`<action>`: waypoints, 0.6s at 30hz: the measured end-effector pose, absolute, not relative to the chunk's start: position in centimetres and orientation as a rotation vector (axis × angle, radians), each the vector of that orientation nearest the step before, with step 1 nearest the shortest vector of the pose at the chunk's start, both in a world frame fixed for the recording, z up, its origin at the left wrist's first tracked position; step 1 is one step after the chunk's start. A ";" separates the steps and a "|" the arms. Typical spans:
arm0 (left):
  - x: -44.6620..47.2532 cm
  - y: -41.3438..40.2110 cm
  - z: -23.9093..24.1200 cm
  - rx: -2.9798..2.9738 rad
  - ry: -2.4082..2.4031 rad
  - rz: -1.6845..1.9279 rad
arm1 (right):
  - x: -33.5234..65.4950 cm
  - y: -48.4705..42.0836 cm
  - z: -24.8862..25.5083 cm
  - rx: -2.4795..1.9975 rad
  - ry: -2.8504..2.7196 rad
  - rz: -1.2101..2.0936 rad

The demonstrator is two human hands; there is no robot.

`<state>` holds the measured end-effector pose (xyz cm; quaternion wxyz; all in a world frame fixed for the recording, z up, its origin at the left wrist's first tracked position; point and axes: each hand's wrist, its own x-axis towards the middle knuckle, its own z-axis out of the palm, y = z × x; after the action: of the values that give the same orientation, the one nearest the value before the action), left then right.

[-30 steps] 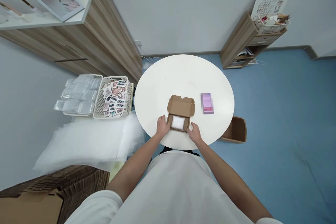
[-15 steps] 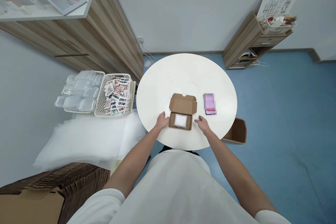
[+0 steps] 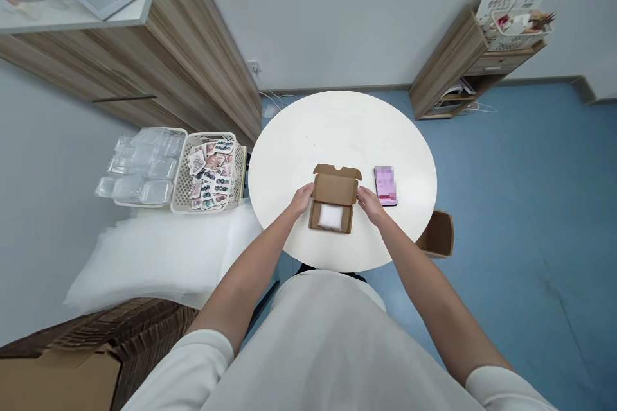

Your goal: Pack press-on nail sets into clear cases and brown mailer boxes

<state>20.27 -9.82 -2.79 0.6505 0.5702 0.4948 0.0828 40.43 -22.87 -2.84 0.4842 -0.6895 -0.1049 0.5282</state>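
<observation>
A small brown cardboard mailer box [image 3: 330, 231] stands with its lid [image 3: 336, 187] up on the white round table. Inside its tray lies a white wrapped packet [image 3: 330, 217]. My left hand [image 3: 301, 199] is at the lid's left edge, its fingers closed on the side flap. Across from it, my right hand [image 3: 370, 204] pinches the flap on the right edge. Both side flaps are mostly hidden by the fingers. To the right of my right hand lies a phone [image 3: 385, 186] with a pink, partly blurred screen.
The white table [image 3: 342, 122] stands near the wall. Left of it are a basket of patterned cards [image 3: 209, 173], a basket of clear plastic cases [image 3: 144, 167], white sheets [image 3: 164, 250] and stacked flat cardboard [image 3: 139, 347]. An open carton [image 3: 438, 234] sits on the floor at right.
Both hands have moved up from beside the tray to the lid's sides. The lid's side flaps, spread outward before, are now at my fingers. The view has shifted slightly.
</observation>
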 end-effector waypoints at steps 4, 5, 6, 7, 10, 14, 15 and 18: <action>19.4 -11.1 -3.0 1.348 1.178 0.203 | 39.4 -24.4 -2.5 -1.691 -0.413 1.246; 19.1 -11.5 -3.1 1.353 1.186 0.208 | 39.2 -24.9 -2.4 -1.681 -0.459 1.246; 18.7 -11.8 -3.3 1.359 1.178 0.210 | 38.9 -25.4 -2.3 -1.670 -0.505 1.247; 18.3 -12.1 -3.4 1.368 1.157 0.206 | 38.7 -25.9 -2.1 -1.664 -0.547 1.247; 16.9 -13.0 -3.8 1.430 1.079 0.182 | 38.0 -27.4 -1.8 -1.692 -0.631 1.251; 14.8 -13.7 -4.0 1.555 1.010 0.122 | 37.7 -29.2 -1.7 -1.725 -0.653 1.325; 14.3 -13.8 -4.1 1.575 0.997 0.098 | 37.7 -29.5 -1.7 -1.734 -0.642 1.344; 13.5 -13.9 -4.1 1.566 0.958 0.047 | 37.5 -30.4 -1.8 -1.728 -0.612 1.382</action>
<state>13.49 -13.90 -4.10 0.6073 0.6776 0.4143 0.0204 37.52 -30.36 -1.84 0.4103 -0.6864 -0.2431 0.5490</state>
